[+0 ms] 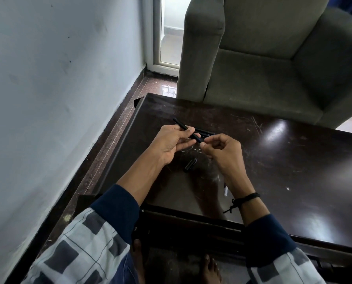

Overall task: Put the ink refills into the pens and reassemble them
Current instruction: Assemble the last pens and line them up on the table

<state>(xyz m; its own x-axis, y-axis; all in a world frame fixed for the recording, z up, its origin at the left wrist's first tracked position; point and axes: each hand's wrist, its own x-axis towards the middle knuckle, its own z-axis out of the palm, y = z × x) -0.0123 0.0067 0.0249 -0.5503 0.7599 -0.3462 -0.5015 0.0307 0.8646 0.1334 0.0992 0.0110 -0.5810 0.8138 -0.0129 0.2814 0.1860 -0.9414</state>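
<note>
We see a dark table (294,160) by a gray armchair (263,68). Our left hand (171,142) grips a black pen (183,126) above it; our right hand (222,150) pinches the pen's end. A cap (190,165) and a clear refill (225,189) lie loose, so we think more is left.

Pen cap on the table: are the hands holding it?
No, the pen cap lies free on the table while the left hand and right hand grip the black pen barrel.
</note>
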